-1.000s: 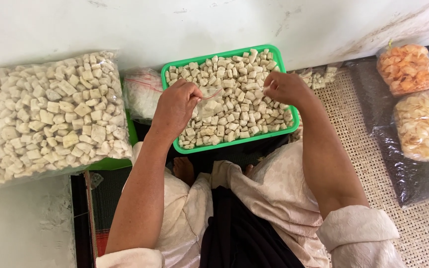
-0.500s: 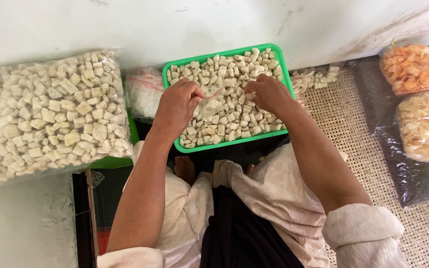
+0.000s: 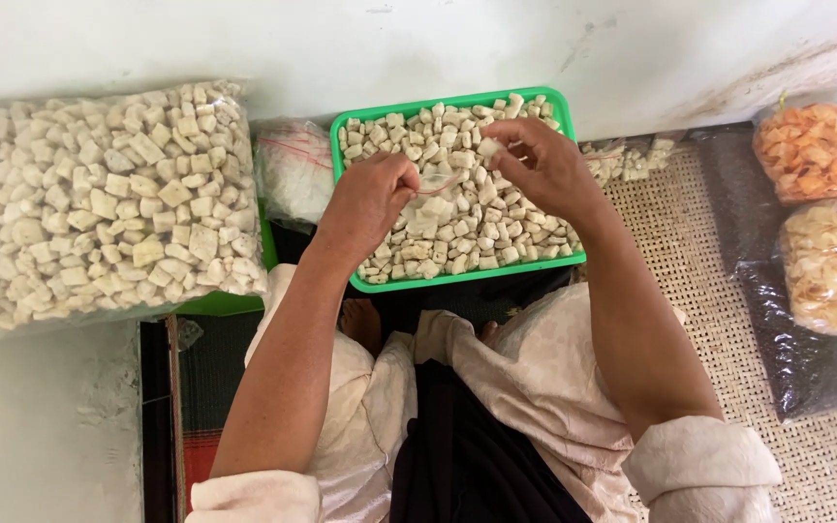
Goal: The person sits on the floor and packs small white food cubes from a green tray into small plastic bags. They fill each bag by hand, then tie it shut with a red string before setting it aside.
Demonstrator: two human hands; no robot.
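Both our hands work over the tray of pale cubes.

Our left hand (image 3: 368, 199) is closed, pinching a small clear plastic bag (image 3: 435, 194) by its mouth so it hangs open above the green rectangular plastic tray (image 3: 457, 281); our right hand (image 3: 540, 165) pinches one pale cube (image 3: 488, 147) just beside that opening. A large clear sack of the same cubes (image 3: 108, 203) lies left of the left hand, within reach.
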